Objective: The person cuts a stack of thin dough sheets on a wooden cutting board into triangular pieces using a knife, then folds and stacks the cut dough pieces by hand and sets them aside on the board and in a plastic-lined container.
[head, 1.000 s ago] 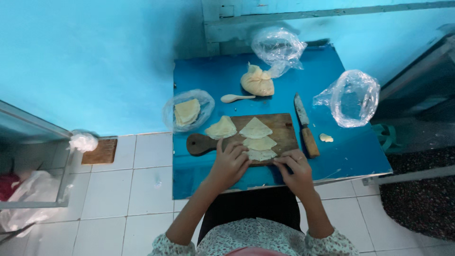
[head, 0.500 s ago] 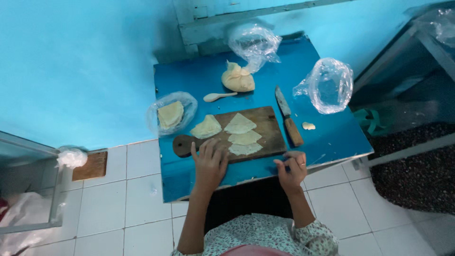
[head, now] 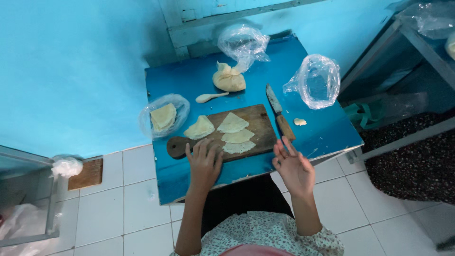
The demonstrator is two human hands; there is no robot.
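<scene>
Head view: a blue table (head: 189, 85) holds a wooden cutting board (head: 258, 124) with triangular dough pieces (head: 232, 123), a knife (head: 279, 113) just beside it, a spoon (head: 211, 97), a tied dough bag (head: 229, 78) and plastic bags. Left hand (head: 204, 163) lies flat and empty, fingers on the board's near edge. Right hand (head: 295, 166) hovers open, fingers spread, near the knife handle.

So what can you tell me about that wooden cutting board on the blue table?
The brown wooden cutting board is rectangular with a rounded handle pointing left. It lies flat near the front edge of the blue table. Four pale, thin triangular dough pieces rest on it. The left hand lies on its front edge; a wooden-handled knife sits along its right side.
</scene>
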